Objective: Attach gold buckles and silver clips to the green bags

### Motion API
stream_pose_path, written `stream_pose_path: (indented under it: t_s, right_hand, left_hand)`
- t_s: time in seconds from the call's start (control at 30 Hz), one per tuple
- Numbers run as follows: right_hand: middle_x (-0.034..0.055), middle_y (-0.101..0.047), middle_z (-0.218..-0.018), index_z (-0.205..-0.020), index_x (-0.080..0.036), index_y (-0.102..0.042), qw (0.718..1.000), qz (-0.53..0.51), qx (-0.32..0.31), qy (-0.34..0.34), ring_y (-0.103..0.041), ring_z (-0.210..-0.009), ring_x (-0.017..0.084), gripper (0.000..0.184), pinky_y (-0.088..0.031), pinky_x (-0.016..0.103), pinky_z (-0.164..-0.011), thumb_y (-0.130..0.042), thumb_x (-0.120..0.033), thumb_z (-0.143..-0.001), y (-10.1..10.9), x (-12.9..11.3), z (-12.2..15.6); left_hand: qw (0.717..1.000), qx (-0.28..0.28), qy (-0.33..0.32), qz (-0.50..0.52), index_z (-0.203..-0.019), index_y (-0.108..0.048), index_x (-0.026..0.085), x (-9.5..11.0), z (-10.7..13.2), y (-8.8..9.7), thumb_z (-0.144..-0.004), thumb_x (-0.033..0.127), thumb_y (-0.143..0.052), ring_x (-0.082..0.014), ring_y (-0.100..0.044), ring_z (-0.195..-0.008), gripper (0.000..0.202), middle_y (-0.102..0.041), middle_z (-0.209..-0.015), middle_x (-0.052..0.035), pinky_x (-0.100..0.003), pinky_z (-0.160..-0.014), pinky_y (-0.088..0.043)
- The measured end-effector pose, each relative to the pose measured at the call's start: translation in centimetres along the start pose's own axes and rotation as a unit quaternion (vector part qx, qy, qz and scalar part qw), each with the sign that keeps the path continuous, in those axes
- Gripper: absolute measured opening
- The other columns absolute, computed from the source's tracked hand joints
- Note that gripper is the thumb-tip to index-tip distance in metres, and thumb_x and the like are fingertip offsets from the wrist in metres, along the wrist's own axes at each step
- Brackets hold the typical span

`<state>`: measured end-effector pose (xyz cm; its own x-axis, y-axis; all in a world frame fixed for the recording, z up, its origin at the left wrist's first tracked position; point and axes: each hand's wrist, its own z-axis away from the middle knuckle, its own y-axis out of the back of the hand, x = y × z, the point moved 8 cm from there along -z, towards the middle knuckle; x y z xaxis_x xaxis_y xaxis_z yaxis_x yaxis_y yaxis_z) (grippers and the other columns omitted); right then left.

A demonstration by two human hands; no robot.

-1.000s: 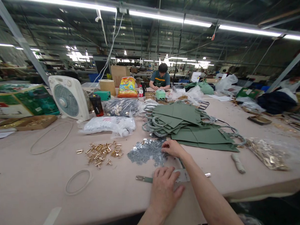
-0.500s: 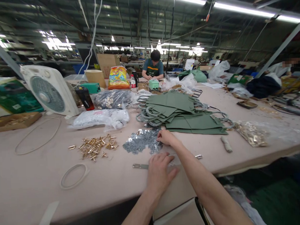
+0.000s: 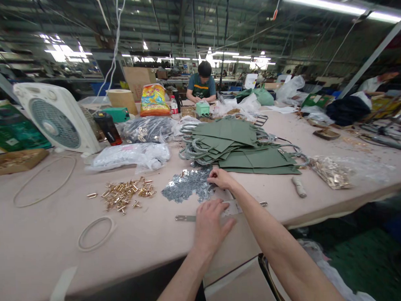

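My left hand point(image 3: 210, 225) lies with fingers outstretched over a grey-green strap point(image 3: 189, 218), pressing it to the table. One metal-tipped end of the strap shows left of the hand, and a metal end piece point(image 3: 263, 204) shows beyond my right forearm. My right hand point(image 3: 221, 178) is at the right edge of a pile of small grey metal plates point(image 3: 185, 188). Its thumb and fingertips are pinched together; what is between them is too small to make out. Left of the plates is a heap of gold-coloured metal fittings point(image 3: 125, 193).
Green flat pieces with rope-like handles point(image 3: 233, 134) are stacked behind my right hand. A plastic bag of metal parts point(image 3: 333, 172) lies at right. A white fan point(image 3: 54, 116), a bottle point(image 3: 107, 127) and a tape ring point(image 3: 95, 233) are at left. A co-worker point(image 3: 203, 84) sits opposite.
The view has shifted slightly, so the scene sits a little further left and up. My right hand stays at the plates' edge, and my left hand stays on the strap.
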<state>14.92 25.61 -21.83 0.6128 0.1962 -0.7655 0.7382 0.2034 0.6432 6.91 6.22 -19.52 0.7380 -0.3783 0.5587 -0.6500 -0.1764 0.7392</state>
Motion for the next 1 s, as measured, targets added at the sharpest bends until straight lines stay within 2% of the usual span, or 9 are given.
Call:
stream_pose_path:
  t_s: [0.13, 0.2, 0.3, 0.4, 0.5, 0.6, 0.7, 0.8, 1.0]
  right_hand:
    - [-0.0006, -0.065, -0.074, -0.092, -0.018, -0.065, 0.989, -0.130, 0.067, 0.011, -0.057, -0.065, 0.013, 0.041, -0.048, 0.026, -0.064, -0.068, -0.058, -0.082, 2.5, 0.1, 1.5]
    - [-0.0003, -0.064, -0.075, -0.099, -0.018, -0.064, 0.980, -0.175, 0.093, 0.013, -0.056, -0.065, 0.013, 0.050, -0.049, 0.027, -0.065, -0.064, -0.066, -0.082, 4.1, -0.2, 2.9]
    - [0.0005, -0.064, -0.079, -0.105, -0.018, -0.064, 0.965, -0.238, 0.110, 0.011, -0.057, -0.067, 0.013, 0.055, -0.050, 0.027, -0.067, -0.068, -0.067, -0.080, 6.2, -1.0, 6.3]
    - [0.0005, -0.064, -0.075, -0.104, -0.018, -0.067, 0.954, -0.286, 0.084, 0.006, -0.056, -0.065, 0.014, 0.051, -0.048, 0.027, -0.064, -0.075, -0.063, -0.080, 6.5, -1.6, 10.6]
    - [0.0013, -0.063, -0.071, -0.104, -0.019, -0.068, 0.968, -0.242, 0.062, 0.001, -0.057, -0.064, 0.016, 0.044, -0.047, 0.028, -0.061, -0.071, -0.060, -0.087, 5.2, -1.3, 14.4]
    - [0.0029, -0.066, -0.074, -0.103, -0.021, -0.067, 0.980, -0.174, 0.092, -0.003, -0.060, -0.066, 0.019, 0.038, -0.049, 0.030, -0.063, -0.065, -0.057, -0.092, 3.7, 0.1, 16.4]
    - [0.0045, -0.068, -0.078, -0.102, -0.022, -0.067, 0.981, -0.126, 0.148, -0.002, -0.063, -0.068, 0.020, 0.033, -0.050, 0.032, -0.066, -0.061, -0.054, -0.095, 2.8, 1.2, 16.9]
    - [0.0062, -0.071, -0.086, -0.102, -0.021, -0.067, 0.976, -0.096, 0.197, 0.002, -0.064, -0.071, 0.021, 0.031, -0.051, 0.032, -0.068, -0.058, -0.051, -0.097, 2.7, 1.4, 17.0]
    - [0.0063, -0.071, -0.092, -0.099, -0.021, -0.068, 0.967, -0.034, 0.251, 0.035, -0.064, -0.081, 0.022, 0.026, -0.049, 0.033, -0.077, -0.054, -0.043, -0.100, 3.2, 0.4, 17.6]
  left_hand:
    - [1.000, 0.003, -0.003, 0.003, -0.123, -0.067, 0.031, 0.1, 0.0, 0.1, -0.081, 0.038, -0.084, -0.0281, -0.059, -0.122, 0.045, -0.069, -0.132, -0.0033, -0.051, -0.109, -0.045]
    - [1.000, 0.001, -0.005, 0.009, -0.123, -0.067, 0.030, 0.2, -0.1, 0.3, -0.081, 0.038, -0.084, -0.0280, -0.059, -0.122, 0.046, -0.069, -0.133, -0.0033, -0.051, -0.110, -0.044]
    - [1.000, -0.003, -0.013, 0.012, -0.125, -0.068, 0.029, 0.1, -0.1, 0.5, -0.085, 0.039, -0.081, -0.0287, -0.059, -0.124, 0.044, -0.068, -0.136, -0.0042, -0.053, -0.112, -0.044]
    - [0.999, -0.004, -0.032, 0.024, -0.126, -0.069, 0.029, -0.1, -0.1, 0.8, -0.097, 0.032, -0.065, -0.0262, -0.060, -0.125, 0.030, -0.068, -0.137, -0.0048, -0.051, -0.114, -0.044]
    - [0.997, 0.004, -0.048, 0.054, -0.123, -0.071, 0.029, -0.7, -0.1, 1.1, -0.100, 0.021, -0.056, -0.0228, -0.062, -0.124, 0.028, -0.069, -0.136, -0.0045, -0.047, -0.115, -0.045]
    - [0.995, 0.017, -0.037, 0.090, -0.113, -0.076, 0.027, -1.5, -0.2, 1.2, -0.097, 0.019, -0.062, -0.0224, -0.063, -0.124, 0.022, -0.070, -0.134, -0.0046, -0.044, -0.113, -0.049]
    - [0.994, 0.013, -0.021, 0.107, -0.104, -0.079, 0.026, -2.1, -0.7, 1.0, -0.093, 0.021, -0.070, -0.0229, -0.066, -0.119, 0.014, -0.072, -0.128, -0.0042, -0.042, -0.107, -0.053]
    - [0.994, 0.007, -0.046, 0.094, -0.099, -0.079, 0.025, -1.7, -1.3, 0.7, -0.092, 0.022, -0.073, -0.0229, -0.068, -0.112, 0.010, -0.075, -0.120, -0.0043, -0.041, -0.102, -0.055]
    - [0.994, 0.010, -0.107, -0.028, -0.093, -0.075, 0.023, 0.2, -1.8, 0.5, -0.097, 0.024, -0.067, -0.0240, -0.067, -0.107, 0.008, -0.074, -0.116, -0.0040, -0.046, -0.097, -0.052]
